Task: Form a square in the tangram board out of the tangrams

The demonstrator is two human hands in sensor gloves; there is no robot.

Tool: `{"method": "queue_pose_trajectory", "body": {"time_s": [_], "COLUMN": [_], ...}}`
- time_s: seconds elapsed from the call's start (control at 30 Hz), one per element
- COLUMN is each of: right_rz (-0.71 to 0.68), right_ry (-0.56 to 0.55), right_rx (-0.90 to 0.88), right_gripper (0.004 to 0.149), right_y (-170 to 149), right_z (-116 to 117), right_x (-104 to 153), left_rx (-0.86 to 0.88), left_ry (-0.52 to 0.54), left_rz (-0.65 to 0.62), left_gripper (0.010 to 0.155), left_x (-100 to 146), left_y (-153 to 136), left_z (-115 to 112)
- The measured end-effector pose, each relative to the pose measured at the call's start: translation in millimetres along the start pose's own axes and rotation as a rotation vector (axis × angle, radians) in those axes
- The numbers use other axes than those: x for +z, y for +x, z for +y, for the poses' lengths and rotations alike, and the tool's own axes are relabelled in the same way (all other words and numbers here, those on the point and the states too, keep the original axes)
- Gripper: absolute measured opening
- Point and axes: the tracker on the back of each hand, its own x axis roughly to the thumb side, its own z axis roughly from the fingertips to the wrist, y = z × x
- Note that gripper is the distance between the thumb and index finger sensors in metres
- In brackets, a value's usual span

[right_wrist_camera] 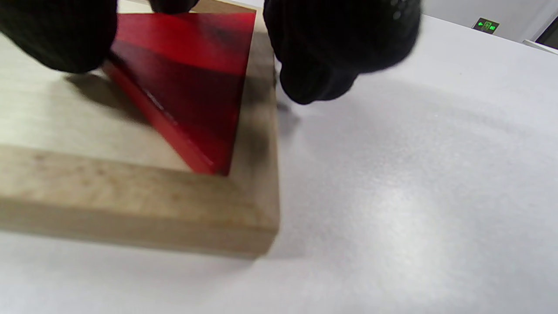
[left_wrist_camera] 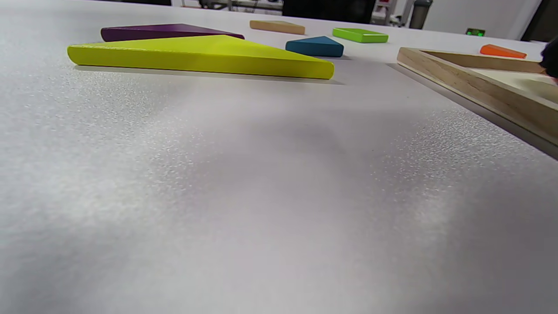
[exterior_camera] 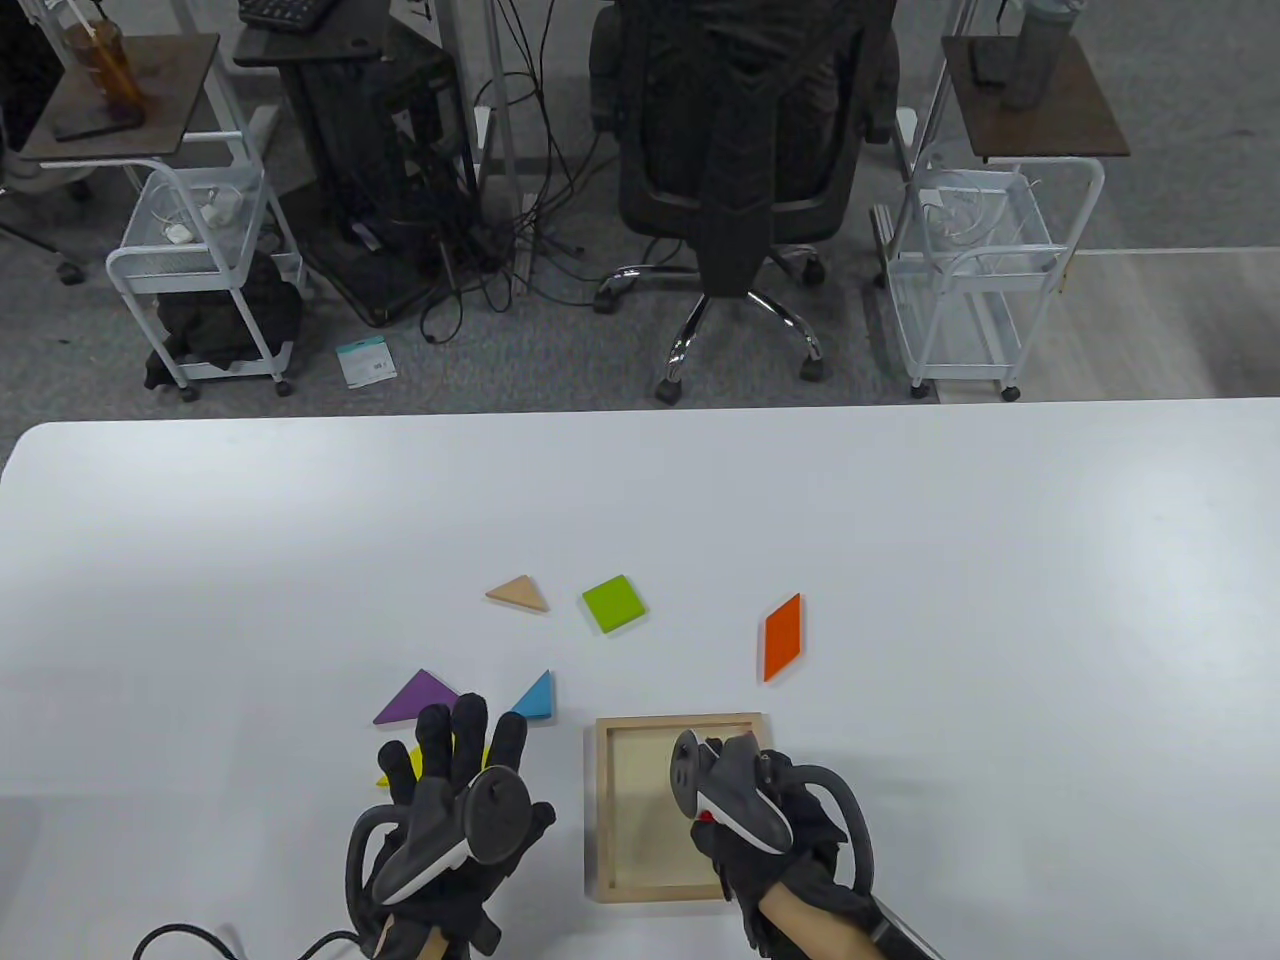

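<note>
The wooden tangram board (exterior_camera: 602,800) lies near the table's front edge. My right hand (exterior_camera: 738,775) hovers over its right side. In the right wrist view its fingers (right_wrist_camera: 340,48) pinch a red triangle (right_wrist_camera: 192,96) that sits in a corner of the board (right_wrist_camera: 130,209). My left hand (exterior_camera: 455,745) lies left of the board, fingers straight, over a yellow triangle (exterior_camera: 385,776) that rests flat on the table (left_wrist_camera: 200,54). Loose beyond it are a purple triangle (exterior_camera: 415,698), a blue triangle (exterior_camera: 535,697), a tan triangle (exterior_camera: 520,593), a green square (exterior_camera: 613,604) and an orange parallelogram (exterior_camera: 782,636).
The pieces lie on a white table (exterior_camera: 1000,600). Behind its far edge stand a black office chair (exterior_camera: 740,150) and two white wire carts (exterior_camera: 200,250), off the work surface.
</note>
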Motion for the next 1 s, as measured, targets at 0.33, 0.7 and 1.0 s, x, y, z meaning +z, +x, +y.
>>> {"method": "queue_pose_trajectory", "body": {"time_s": [0.33,0.7,1.0], "right_rz": [0.151,0.161,0.156], "right_ry": [-0.249,-0.113,-0.087], "right_rx": [-0.329,-0.442,-0.462], "right_gripper": [0.087,0.088,0.088], "right_y": [-104,-155,-158], "right_z": [-26,9,13], "right_x": [24,12,12], "left_rx": [0.05,0.077,-0.016], "left_ry": [0.015,-0.034,-0.13], "left_rz": [0.032,0.06,0.053], "left_gripper": [0.082,0.084,0.095], "left_x": [2,-2,-6], "left_y": [-14,-27,-42], "left_z": [7,5,20]}}
